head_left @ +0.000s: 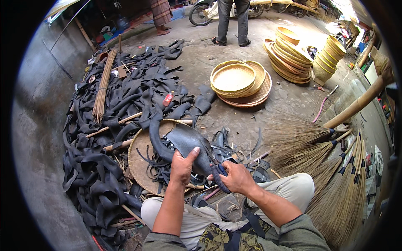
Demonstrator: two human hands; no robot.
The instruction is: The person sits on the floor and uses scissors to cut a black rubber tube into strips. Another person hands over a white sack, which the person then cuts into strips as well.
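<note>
A wide strip of black rubber [190, 142], like cut inner tube, is raised in front of me. My left hand [183, 166] grips its near edge, thumb on top. In my right hand [236, 178] is a pair of scissors [219, 179] with dark wrapped handles; the blades lie along the rubber's right edge and are mostly hidden. Below the rubber, a round woven tray [138, 161] holds thin black rubber strips [157, 171]. A curved length of black tube [155, 136] hangs over the tray's far rim.
Black rubber scraps [98, 167] heap along the left wall, with a bundle of sticks [104, 85] and a red bottle [168, 98] on them. Woven trays [233, 78] and stacked baskets [289, 54] stand ahead. Several brooms [331, 180] lie at right. Two people [233, 19] stand far off.
</note>
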